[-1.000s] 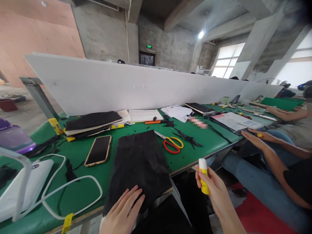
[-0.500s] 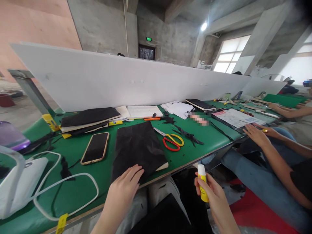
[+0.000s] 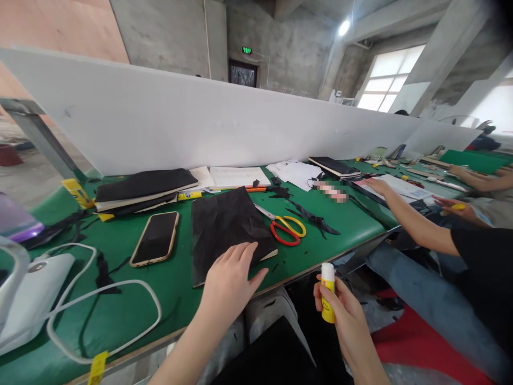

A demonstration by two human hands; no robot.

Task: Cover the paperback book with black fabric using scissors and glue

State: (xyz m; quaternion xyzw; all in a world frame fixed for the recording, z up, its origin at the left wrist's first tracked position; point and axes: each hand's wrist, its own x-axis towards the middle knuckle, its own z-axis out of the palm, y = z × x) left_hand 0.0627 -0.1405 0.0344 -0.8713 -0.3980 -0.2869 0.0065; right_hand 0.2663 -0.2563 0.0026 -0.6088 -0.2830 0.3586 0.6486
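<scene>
The left hand (image 3: 231, 275) is open, fingers extended close together and thumb spread away, over the near edge of a black-covered book (image 3: 228, 224); whether the palm presses on it is hard to tell from this angle. That book lies flat on the green tabletop (image 3: 344, 224), its pale pages showing at the near right corner and no lettering visible on its cover. The right hand (image 3: 344, 305) is curled round a capped yellow glue stick (image 3: 327, 289), held upright off the table's near edge. Its label bears a small red patch below the white cap and dark print too small to read.

Red-and-yellow-handled scissors (image 3: 274, 217) lie just right of the book, a smartphone (image 3: 155, 239) to its left. Writing on the yellow cable tag (image 3: 98, 368) is illegible, as are the glowing characters on the green wall sign (image 3: 247, 50).
</scene>
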